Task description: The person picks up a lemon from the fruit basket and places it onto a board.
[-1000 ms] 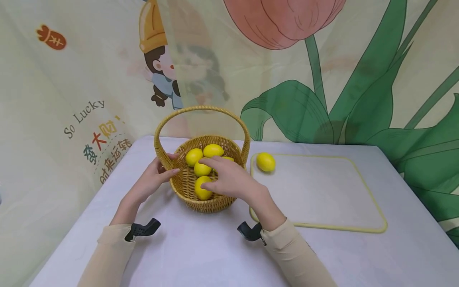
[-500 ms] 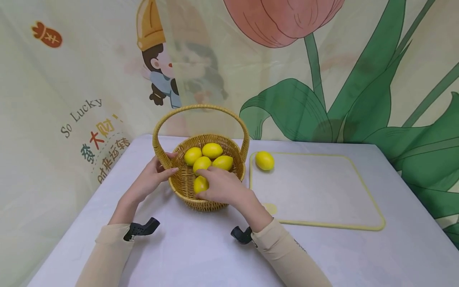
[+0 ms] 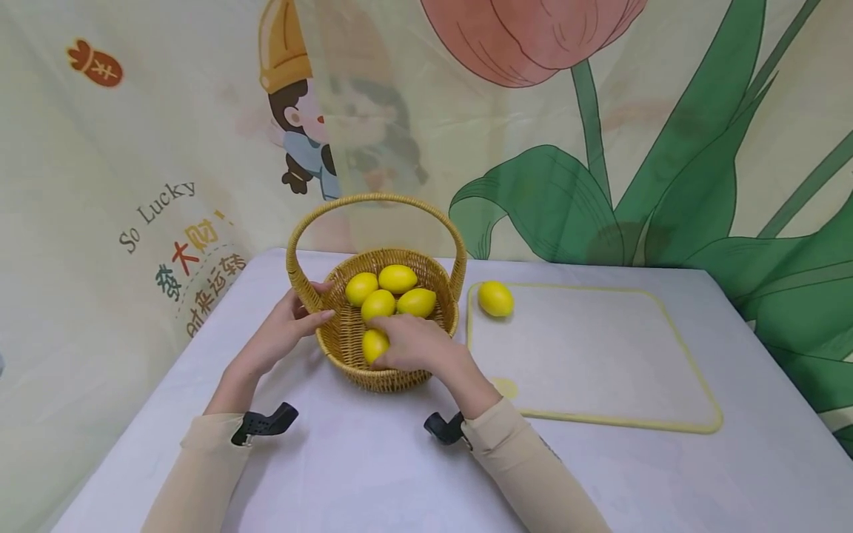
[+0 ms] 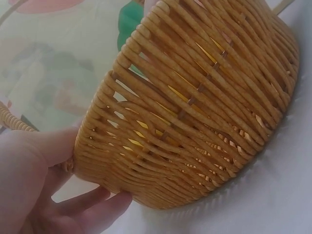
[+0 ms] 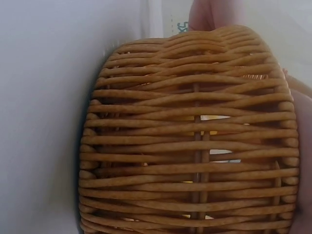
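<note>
A woven wicker basket with a tall arched handle stands on the white-covered table. My left hand grips its left side near the handle's base; in the left wrist view the thumb lies at the rim, fingers against the outer wall. Several yellow lemons lie inside, toward the back. My right hand reaches over the front right rim and pinches the frontmost lemon between thumb and fingers, partly covering it. In the right wrist view the basket's wall hides the fingertips.
Right of the basket lies a white board with a yellow-green edge. Another lemon rests at its back left corner. A printed curtain hangs behind the table.
My right hand has lowered into the basket and closed round the front lemon. The left hand keeps its grip on the basket.
</note>
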A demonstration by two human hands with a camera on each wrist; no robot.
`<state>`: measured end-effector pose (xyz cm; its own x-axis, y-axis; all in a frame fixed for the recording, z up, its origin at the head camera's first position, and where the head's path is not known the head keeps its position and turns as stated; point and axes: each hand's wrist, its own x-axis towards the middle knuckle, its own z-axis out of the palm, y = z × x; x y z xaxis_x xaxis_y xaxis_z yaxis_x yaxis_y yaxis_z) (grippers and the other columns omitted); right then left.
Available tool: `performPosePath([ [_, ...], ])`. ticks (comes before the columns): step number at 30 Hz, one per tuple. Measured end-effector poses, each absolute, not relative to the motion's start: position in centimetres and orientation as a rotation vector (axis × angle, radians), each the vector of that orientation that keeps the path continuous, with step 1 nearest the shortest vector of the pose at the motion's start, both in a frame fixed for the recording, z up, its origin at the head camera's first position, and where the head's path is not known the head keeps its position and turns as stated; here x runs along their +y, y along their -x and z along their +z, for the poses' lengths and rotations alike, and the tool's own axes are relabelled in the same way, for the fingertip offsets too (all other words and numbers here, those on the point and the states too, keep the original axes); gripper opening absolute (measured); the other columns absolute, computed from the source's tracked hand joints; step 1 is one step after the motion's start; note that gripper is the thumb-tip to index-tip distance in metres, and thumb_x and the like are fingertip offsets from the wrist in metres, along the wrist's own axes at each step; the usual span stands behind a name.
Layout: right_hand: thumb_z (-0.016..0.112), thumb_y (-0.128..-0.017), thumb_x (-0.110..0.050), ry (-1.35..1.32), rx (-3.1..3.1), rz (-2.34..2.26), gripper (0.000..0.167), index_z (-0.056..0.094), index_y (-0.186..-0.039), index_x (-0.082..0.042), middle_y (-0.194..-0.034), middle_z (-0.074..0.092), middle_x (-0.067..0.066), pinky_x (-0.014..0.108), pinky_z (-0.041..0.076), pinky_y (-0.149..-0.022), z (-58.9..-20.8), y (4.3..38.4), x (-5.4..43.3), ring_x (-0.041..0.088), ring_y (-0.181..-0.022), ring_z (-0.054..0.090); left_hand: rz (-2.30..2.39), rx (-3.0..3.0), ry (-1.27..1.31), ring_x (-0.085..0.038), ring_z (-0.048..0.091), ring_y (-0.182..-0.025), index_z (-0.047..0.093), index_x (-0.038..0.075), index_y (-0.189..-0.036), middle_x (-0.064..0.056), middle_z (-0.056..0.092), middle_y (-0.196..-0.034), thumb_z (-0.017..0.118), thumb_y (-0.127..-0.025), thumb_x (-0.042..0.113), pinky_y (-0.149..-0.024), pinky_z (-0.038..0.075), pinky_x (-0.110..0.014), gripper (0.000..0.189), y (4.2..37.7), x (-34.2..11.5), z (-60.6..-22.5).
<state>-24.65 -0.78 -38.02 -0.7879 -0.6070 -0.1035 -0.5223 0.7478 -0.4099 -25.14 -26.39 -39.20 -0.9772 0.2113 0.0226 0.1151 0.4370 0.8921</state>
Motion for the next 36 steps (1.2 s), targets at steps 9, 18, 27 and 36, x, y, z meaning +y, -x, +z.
performPosePath([
  [9, 0.074, -0.083, -0.024, 0.989, 2.702, -0.611, 0.054, 0.056, -0.134, -0.028, -0.119, 0.061, -0.003, 0.030, 0.048, -0.076, -37.9, 25.0, -0.8, 0.015, -0.094, 0.055, 1.607, 2.571, -0.296, -0.033, 0.045, -0.140, 0.037, 0.010, -0.142, -0.002, 0.037, -0.160, 0.065, -0.097, 0.033, -0.103, 0.051, -0.041, 0.058, 25.1, -26.4, -39.1],
  [18, 0.076, -0.079, -0.028, 1.031, 2.826, -0.591, 0.062, 0.054, -0.137, -0.035, -0.113, 0.051, -0.005, 0.026, 0.044, -0.066, -37.7, 24.7, -0.4, 0.014, -0.092, 0.048, 1.597, 2.572, -0.289, -0.035, 0.044, -0.140, 0.036, 0.010, -0.142, -0.005, 0.036, -0.160, 0.065, -0.096, 0.035, -0.105, 0.049, -0.049, 0.060, 25.1, -26.2, -39.2],
  [27, 0.070, -0.077, -0.022, 1.202, 2.878, -0.620, 0.061, 0.056, -0.136, -0.032, -0.117, 0.050, -0.005, 0.027, 0.042, -0.064, -35.9, 24.2, 1.1, 0.014, -0.091, 0.047, 1.597, 2.568, -0.292, -0.035, 0.045, -0.139, 0.036, 0.009, -0.143, -0.005, 0.037, -0.160, 0.065, -0.096, 0.036, -0.104, 0.050, -0.046, 0.062, 25.2, -26.3, -39.3],
  [36, 0.068, -0.076, -0.021, 1.126, 2.939, -0.718, 0.063, 0.055, -0.136, -0.035, -0.122, 0.052, -0.007, 0.028, 0.045, -0.066, -32.4, 23.0, 3.5, 0.012, -0.098, 0.046, 1.593, 2.570, -0.289, -0.034, 0.045, -0.140, 0.036, 0.010, -0.144, -0.004, 0.037, -0.160, 0.065, -0.097, 0.033, -0.103, 0.050, -0.048, 0.059, 25.2, -26.3, -39.2],
])
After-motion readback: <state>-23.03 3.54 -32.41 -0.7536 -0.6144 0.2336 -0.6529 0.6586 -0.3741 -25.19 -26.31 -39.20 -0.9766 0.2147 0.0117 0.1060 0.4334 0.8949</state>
